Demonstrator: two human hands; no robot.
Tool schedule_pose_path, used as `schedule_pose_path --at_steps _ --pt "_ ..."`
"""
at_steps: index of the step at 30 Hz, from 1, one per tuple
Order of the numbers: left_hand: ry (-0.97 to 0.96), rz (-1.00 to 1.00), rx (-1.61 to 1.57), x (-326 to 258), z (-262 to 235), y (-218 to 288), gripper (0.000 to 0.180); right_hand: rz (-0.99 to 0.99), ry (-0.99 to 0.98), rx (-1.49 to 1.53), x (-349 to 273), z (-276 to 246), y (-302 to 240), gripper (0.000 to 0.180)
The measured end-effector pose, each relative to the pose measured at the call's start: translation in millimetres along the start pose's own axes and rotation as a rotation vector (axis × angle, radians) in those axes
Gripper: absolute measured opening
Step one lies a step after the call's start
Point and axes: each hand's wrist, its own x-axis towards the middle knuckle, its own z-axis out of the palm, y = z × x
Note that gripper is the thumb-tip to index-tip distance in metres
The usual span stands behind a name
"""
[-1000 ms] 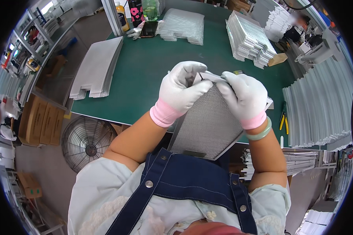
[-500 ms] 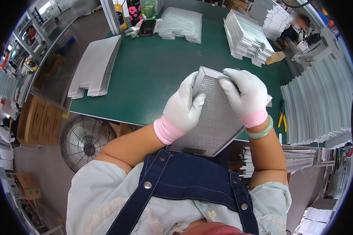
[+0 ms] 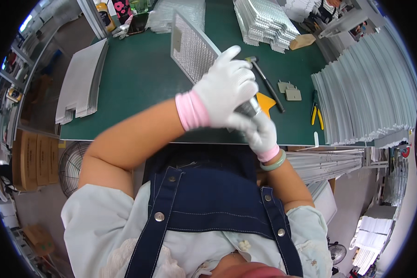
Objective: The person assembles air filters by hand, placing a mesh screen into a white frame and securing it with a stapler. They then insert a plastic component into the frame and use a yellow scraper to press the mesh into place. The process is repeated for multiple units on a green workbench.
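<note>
Worker in white gloves w/ pink cuffs, denim apron, at green desk (image 3: pixel 139 78). Left hand (image 3: pixel 224 88) raised over a framed mesh panel (image 3: pixel 192 46), which stands tilted up off the desk, far corner toward the desk's back edge; its fingers are curled over the panel's near end, gripping it. Right hand (image 3: pixel 260 134), just below and touching the left, is clenched on the same near end; green bangle (image 3: pixel 277 162) on that wrist. Just beside the hands: hammer (image 3: pixel 266 83) lying on desk, yellow scraper (image 3: pixel 265 103), two small grey plates (image 3: pixel 289 90), yellow-handled pliers (image 3: pixel 317 113). Stacks of mesh sheets: left of desk (image 3: pixel 81 81), back centre (image 3: pixel 264 21), big fanned pile at right (image 3: pixel 366 92). Fan (image 3: pixel 72 167) on floor at left.
</note>
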Motion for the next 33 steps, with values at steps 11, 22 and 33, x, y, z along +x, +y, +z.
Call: schedule_pose_path --at_steps 11,22,33 --pt "0.119 -0.199 0.037 1 14 24 0.044 0.750 -0.331 -1.011 65 -40 160 0.036" --pt "0.161 -0.235 0.050 -1 19 29 0.045 0.334 -0.130 -0.270 43 -128 -24 0.025" --pt "0.133 -0.175 0.064 4 18 25 0.040 -0.059 -0.510 -0.758 75 -160 -125 0.022"
